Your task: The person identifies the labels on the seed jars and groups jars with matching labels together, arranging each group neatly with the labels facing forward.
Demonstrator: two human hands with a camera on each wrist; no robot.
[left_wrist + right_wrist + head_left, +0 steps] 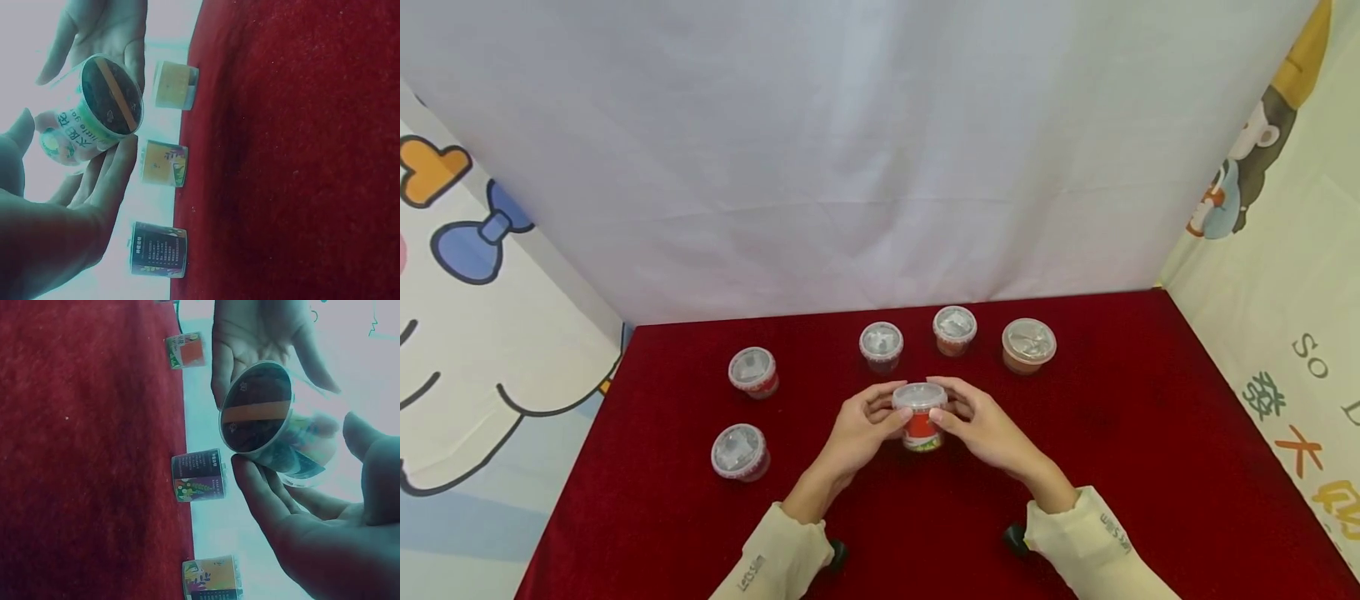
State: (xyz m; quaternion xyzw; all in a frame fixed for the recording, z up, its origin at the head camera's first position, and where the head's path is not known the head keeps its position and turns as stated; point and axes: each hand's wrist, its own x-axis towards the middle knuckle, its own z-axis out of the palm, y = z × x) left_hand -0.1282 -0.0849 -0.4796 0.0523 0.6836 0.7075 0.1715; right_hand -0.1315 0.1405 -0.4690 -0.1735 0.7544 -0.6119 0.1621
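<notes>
Both hands hold one small clear plastic tub with a translucent lid and a red and green printed label, raised over the red cloth. My left hand grips its left side, thumb in front and fingers curled behind. On the opposite side my right hand grips it the same way. In the left wrist view the tub tilts so its dark underside shows, crossed by an orange-brown strip. That same dark base faces the camera on the tub in the right wrist view.
Beyond the hands stand lidded tubs: one dark, one orange and a wider one. At the left are a red-labelled tub and another tub. Red cloth covers the table, with a white curtain behind.
</notes>
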